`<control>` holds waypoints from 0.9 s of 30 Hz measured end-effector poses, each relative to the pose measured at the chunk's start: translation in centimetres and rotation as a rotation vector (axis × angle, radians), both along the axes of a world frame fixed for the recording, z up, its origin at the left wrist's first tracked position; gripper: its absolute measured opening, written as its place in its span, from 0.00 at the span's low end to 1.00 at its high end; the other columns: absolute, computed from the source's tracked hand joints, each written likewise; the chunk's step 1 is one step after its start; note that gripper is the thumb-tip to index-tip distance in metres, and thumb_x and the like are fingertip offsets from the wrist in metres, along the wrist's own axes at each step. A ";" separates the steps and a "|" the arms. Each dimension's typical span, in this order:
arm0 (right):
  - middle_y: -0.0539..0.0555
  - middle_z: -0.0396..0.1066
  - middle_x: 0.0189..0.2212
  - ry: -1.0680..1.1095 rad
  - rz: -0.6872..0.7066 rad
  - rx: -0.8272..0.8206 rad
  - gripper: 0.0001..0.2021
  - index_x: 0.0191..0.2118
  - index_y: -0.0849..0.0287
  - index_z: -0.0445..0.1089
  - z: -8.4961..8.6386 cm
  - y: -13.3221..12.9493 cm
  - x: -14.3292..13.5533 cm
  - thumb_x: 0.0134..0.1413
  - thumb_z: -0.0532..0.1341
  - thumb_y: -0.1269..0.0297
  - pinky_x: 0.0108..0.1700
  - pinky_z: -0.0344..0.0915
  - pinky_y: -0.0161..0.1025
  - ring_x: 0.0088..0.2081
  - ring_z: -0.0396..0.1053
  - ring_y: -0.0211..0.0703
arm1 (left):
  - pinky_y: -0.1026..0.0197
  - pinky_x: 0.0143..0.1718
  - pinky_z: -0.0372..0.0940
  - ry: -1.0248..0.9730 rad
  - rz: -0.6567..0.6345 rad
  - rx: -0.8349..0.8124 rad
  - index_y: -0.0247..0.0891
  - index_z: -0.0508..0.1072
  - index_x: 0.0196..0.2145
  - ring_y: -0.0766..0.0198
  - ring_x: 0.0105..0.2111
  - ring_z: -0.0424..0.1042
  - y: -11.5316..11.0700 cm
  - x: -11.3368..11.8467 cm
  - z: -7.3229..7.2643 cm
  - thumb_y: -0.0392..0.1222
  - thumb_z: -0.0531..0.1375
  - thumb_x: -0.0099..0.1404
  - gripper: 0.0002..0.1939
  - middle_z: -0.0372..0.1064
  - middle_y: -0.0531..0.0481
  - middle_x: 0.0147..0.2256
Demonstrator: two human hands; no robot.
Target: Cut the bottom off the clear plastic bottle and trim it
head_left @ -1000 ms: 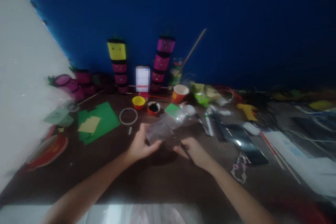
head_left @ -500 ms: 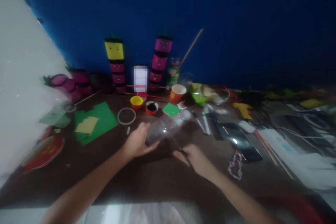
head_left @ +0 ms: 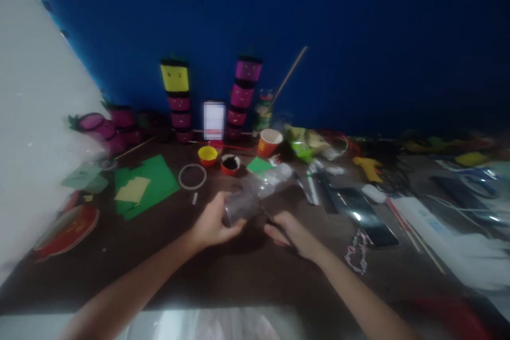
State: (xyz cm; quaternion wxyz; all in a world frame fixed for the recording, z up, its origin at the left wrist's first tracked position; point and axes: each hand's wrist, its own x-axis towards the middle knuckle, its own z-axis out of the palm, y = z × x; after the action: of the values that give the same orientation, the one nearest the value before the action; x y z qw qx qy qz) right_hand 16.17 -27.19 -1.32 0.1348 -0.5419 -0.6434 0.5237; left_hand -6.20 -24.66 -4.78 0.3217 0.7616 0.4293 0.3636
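A clear plastic bottle (head_left: pixel 243 204) lies slantwise above the table, its narrower end pointing to the upper right. My left hand (head_left: pixel 217 223) is wrapped round its near end, thumb below and fingers behind. My right hand (head_left: pixel 292 234) is closed on the dark handles of what look like scissors (head_left: pixel 272 221). Their thin blades reach up-left to the middle of the bottle and touch its wall there. Blur hides whether the blades are apart. Just beyond the bottle lies a green paper square (head_left: pixel 258 165).
Behind stand paint cups (head_left: pixel 207 156), a red paper cup (head_left: pixel 270 142) and purple and yellow stacked figures (head_left: pixel 174 77). Green paper (head_left: pixel 159 175) and a tape ring (head_left: pixel 192 177) lie left. On the right are markers (head_left: pixel 313 188), a phone (head_left: pixel 368 218), a bead string (head_left: pixel 357 252) and a yellow glue gun (head_left: pixel 368 168).
The bottle has turned slightly in my left hand, and its far end has shifted a little right. My right hand has moved slightly up-left with the scissors, closer to the bottle.
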 end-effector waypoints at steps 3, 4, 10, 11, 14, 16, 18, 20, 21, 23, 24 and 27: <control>0.44 0.47 0.13 -0.033 -0.045 0.047 0.29 0.15 0.58 0.51 -0.1 -0.2 -0.5 0.47 0.50 0.35 0.21 0.42 0.32 0.17 0.46 0.29 | 0.59 0.38 0.67 -0.023 0.029 -0.039 0.37 0.57 0.47 0.59 0.37 0.72 0.0 0.1 -0.2 0.48 0.62 0.54 0.27 0.68 0.45 0.39; 0.44 0.46 0.13 -0.045 -0.059 0.061 0.29 0.15 0.58 0.51 -0.2 -0.3 -0.6 0.47 0.50 0.35 0.21 0.42 0.32 0.17 0.45 0.29 | 0.59 0.38 0.67 -0.032 0.039 -0.049 0.37 0.56 0.46 0.59 0.36 0.72 0.0 0.1 -0.2 0.48 0.62 0.53 0.27 0.69 0.45 0.39; 0.45 0.47 0.15 -0.062 -0.048 0.100 0.27 0.17 0.59 0.51 -0.3 -0.2 -0.5 0.50 0.51 0.39 0.21 0.42 0.33 0.20 0.45 0.30 | 0.58 0.38 0.67 -0.076 0.060 -0.091 0.38 0.56 0.45 0.59 0.37 0.72 -0.1 0.2 -0.1 0.48 0.63 0.53 0.27 0.69 0.45 0.39; 0.46 0.48 0.16 -0.049 -0.027 0.100 0.26 0.17 0.59 0.51 -0.2 -0.2 -0.4 0.50 0.51 0.40 0.22 0.43 0.32 0.21 0.46 0.31 | 0.58 0.38 0.67 -0.075 0.058 -0.093 0.38 0.56 0.45 0.59 0.38 0.72 -0.1 0.2 0.0 0.48 0.63 0.53 0.27 0.69 0.45 0.39; 0.47 0.50 0.18 -0.031 -0.002 0.097 0.25 0.19 0.59 0.53 0.4 -0.1 -0.1 0.51 0.51 0.41 0.22 0.46 0.32 0.23 0.49 0.33 | 0.57 0.38 0.67 -0.081 0.046 -0.098 0.38 0.56 0.45 0.58 0.37 0.72 -0.1 0.2 0.2 0.48 0.63 0.53 0.26 0.69 0.45 0.39; 0.48 0.51 0.19 -0.035 -0.014 0.098 0.25 0.18 0.60 0.53 0.7 -0.1 -0.2 0.50 0.52 0.41 0.23 0.47 0.32 0.24 0.49 0.33 | 0.57 0.38 0.68 -0.089 0.040 -0.104 0.38 0.56 0.44 0.58 0.37 0.72 -0.1 0.3 0.3 0.48 0.62 0.53 0.26 0.69 0.45 0.39; 0.48 0.51 0.19 -0.035 -0.035 0.096 0.25 0.18 0.60 0.54 0.9 -0.2 -0.3 0.50 0.53 0.42 0.23 0.48 0.32 0.24 0.50 0.34 | 0.58 0.37 0.68 -0.089 0.043 -0.102 0.38 0.56 0.44 0.59 0.37 0.73 -0.1 0.3 0.4 0.48 0.62 0.53 0.26 0.70 0.45 0.38; 0.48 0.52 0.19 -0.036 -0.051 0.090 0.25 0.18 0.60 0.56 1.0 -0.3 -0.4 0.49 0.53 0.42 0.23 0.49 0.32 0.24 0.51 0.34 | 0.58 0.37 0.68 -0.082 0.048 -0.087 0.37 0.56 0.44 0.59 0.36 0.73 -0.1 0.3 0.3 0.48 0.63 0.53 0.26 0.69 0.45 0.38; 0.48 0.52 0.18 -0.041 -0.057 0.087 0.25 0.18 0.61 0.56 0.9 -0.4 -0.4 0.49 0.53 0.42 0.23 0.49 0.32 0.23 0.51 0.33 | 0.58 0.37 0.68 -0.079 0.050 -0.078 0.37 0.56 0.44 0.59 0.36 0.73 -0.1 0.3 0.2 0.48 0.63 0.53 0.26 0.69 0.45 0.38; 0.47 0.52 0.17 -0.065 -0.068 0.099 0.26 0.16 0.61 0.58 0.7 -0.5 -0.4 0.49 0.54 0.42 0.23 0.49 0.32 0.22 0.51 0.33 | 0.59 0.36 0.68 -0.076 0.059 -0.064 0.37 0.56 0.45 0.60 0.36 0.73 0.0 0.3 0.1 0.47 0.63 0.53 0.26 0.69 0.46 0.38; 0.47 0.53 0.16 -0.081 -0.078 0.117 0.26 0.16 0.62 0.59 0.6 -0.5 -0.3 0.49 0.54 0.42 0.23 0.49 0.32 0.22 0.52 0.33 | 0.59 0.36 0.68 -0.073 0.061 -0.063 0.37 0.56 0.45 0.60 0.35 0.73 0.0 0.2 0.1 0.47 0.63 0.53 0.26 0.69 0.46 0.37; 0.47 0.55 0.14 -0.152 -0.105 0.180 0.26 0.16 0.63 0.63 0.4 -0.6 -0.1 0.48 0.55 0.42 0.24 0.50 0.32 0.21 0.55 0.35 | 0.60 0.35 0.68 -0.053 0.061 -0.057 0.37 0.57 0.46 0.60 0.35 0.73 0.0 0.2 0.2 0.47 0.63 0.53 0.27 0.69 0.46 0.37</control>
State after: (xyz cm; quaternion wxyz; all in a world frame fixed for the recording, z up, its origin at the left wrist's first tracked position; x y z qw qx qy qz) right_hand 16.11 -27.78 -0.90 0.1608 -0.5989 -0.6667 0.4135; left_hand -6.04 -24.67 -4.63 0.3431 0.7289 0.4538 0.3808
